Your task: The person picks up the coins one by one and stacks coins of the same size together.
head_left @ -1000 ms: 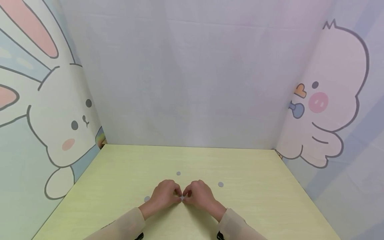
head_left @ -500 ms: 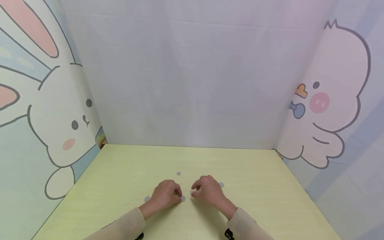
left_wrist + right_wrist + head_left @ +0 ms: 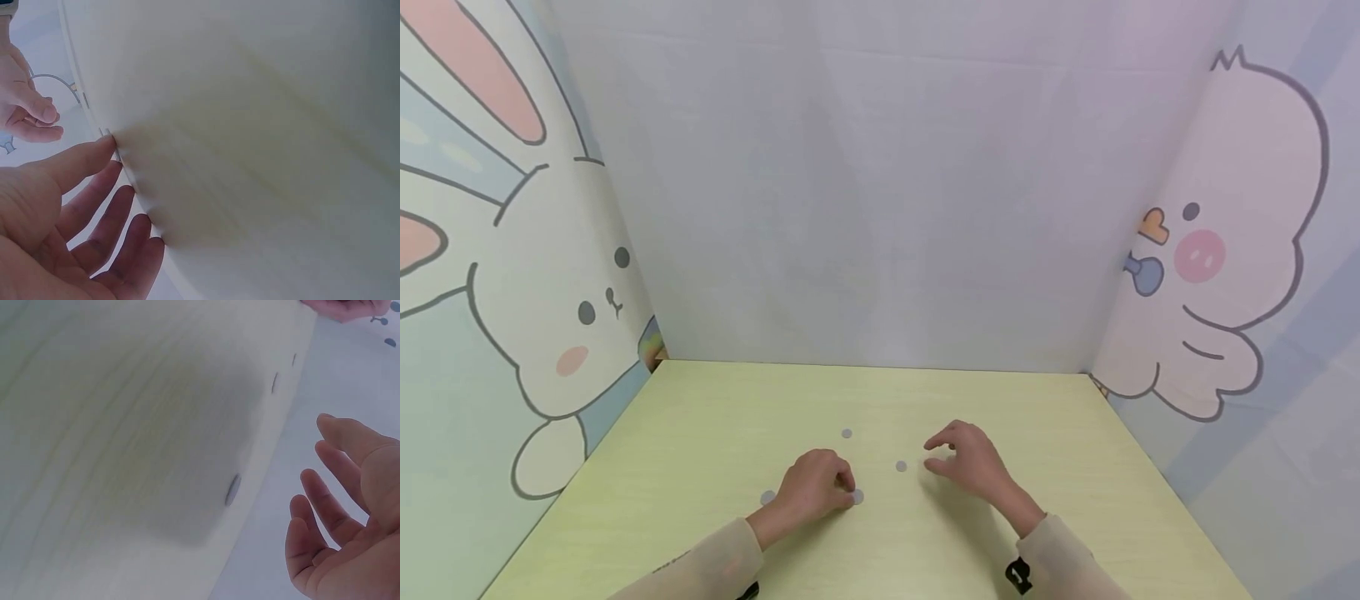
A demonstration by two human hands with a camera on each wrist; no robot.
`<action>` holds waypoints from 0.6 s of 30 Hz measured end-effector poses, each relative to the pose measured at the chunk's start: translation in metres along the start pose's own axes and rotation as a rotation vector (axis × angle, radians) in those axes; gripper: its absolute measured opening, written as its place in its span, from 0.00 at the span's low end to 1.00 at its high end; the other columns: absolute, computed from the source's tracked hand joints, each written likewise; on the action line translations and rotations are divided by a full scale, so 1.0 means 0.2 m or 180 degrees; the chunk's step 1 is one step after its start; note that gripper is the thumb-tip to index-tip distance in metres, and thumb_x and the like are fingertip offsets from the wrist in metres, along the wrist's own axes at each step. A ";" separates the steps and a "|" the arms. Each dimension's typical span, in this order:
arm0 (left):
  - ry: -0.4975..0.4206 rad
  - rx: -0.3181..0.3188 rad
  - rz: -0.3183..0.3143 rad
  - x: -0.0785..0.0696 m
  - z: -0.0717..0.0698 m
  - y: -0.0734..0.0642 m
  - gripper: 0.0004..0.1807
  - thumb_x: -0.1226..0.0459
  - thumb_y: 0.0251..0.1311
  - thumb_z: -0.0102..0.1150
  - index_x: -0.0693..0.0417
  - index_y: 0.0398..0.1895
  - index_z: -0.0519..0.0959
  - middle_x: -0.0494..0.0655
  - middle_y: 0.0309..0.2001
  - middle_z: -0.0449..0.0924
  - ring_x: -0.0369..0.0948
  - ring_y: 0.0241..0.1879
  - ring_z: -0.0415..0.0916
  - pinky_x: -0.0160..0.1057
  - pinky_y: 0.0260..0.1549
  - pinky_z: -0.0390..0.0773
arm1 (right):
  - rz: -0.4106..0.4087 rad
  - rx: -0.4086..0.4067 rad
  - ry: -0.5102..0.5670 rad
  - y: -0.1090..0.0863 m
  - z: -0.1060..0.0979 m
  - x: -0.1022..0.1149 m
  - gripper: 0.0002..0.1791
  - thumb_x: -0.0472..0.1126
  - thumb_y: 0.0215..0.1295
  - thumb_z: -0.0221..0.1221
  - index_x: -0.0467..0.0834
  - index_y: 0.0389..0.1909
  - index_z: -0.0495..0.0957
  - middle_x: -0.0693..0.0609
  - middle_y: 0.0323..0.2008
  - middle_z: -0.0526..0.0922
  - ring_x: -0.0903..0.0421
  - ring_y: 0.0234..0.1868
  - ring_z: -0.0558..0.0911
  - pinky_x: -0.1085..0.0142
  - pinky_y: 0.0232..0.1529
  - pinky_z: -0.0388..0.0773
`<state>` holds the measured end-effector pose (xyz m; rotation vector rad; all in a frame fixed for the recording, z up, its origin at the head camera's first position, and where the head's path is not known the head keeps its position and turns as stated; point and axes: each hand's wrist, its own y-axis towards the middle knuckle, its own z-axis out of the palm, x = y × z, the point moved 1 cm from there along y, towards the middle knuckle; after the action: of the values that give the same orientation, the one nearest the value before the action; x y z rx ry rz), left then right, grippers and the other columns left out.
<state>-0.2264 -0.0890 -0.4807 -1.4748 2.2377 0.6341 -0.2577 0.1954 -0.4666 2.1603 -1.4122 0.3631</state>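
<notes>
Several small flat grey discs lie on the pale yellow table. My left hand (image 3: 815,485) rests low on it, thumb and index fingertips pinching the edge of one disc (image 3: 858,497). In the left wrist view the left hand (image 3: 81,212) has its fingertips down on the tabletop. Another disc (image 3: 768,497) lies behind the left wrist. My right hand (image 3: 973,462) is above the table with fingers loosely curved and nothing between them. Just left of its fingertips lies a disc (image 3: 901,467). The right wrist view shows this hand (image 3: 350,519) apart from the table.
A further grey disc (image 3: 846,433) lies beyond the left hand. The table (image 3: 737,400) ends at a plain pale curtain (image 3: 880,208). Curtains with a rabbit (image 3: 550,333) and a chick (image 3: 1247,208) print line the sides.
My right hand has let go of the middle disc and moved right and away, uncovering one disc and covering the spot of another. The left hand has stayed in place.
</notes>
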 end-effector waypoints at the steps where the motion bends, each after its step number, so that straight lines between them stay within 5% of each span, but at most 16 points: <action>1: -0.0001 0.0002 -0.0002 0.00 0.00 0.00 0.08 0.64 0.50 0.83 0.46 0.25 0.88 0.37 0.29 0.81 0.35 0.32 0.70 0.40 0.34 0.74 | 0.0012 -0.0010 0.0010 0.00 -0.01 -0.02 0.10 0.38 0.58 0.77 0.45 0.41 0.92 0.51 0.40 0.86 0.50 0.41 0.80 0.59 0.40 0.76; 11: -0.0014 -0.0006 0.0020 0.00 0.00 0.00 0.08 0.65 0.50 0.83 0.46 0.25 0.88 0.37 0.29 0.81 0.34 0.32 0.70 0.39 0.34 0.74 | 0.0137 -0.0098 -0.0032 -0.03 -0.06 -0.18 0.15 0.37 0.59 0.77 0.42 0.47 0.90 0.48 0.46 0.86 0.42 0.51 0.83 0.45 0.55 0.80; 18: -0.0005 -0.0008 0.0021 0.00 0.00 0.00 0.09 0.65 0.50 0.83 0.45 0.24 0.88 0.37 0.29 0.80 0.34 0.32 0.70 0.39 0.32 0.73 | 0.0222 0.0057 -0.0111 -0.04 -0.04 -0.27 0.17 0.40 0.61 0.77 0.43 0.50 0.89 0.46 0.47 0.84 0.44 0.50 0.82 0.45 0.54 0.79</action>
<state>-0.2260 -0.0892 -0.4815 -1.4681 2.2421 0.6401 -0.2727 0.2431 -0.4877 2.1454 -1.5120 0.3669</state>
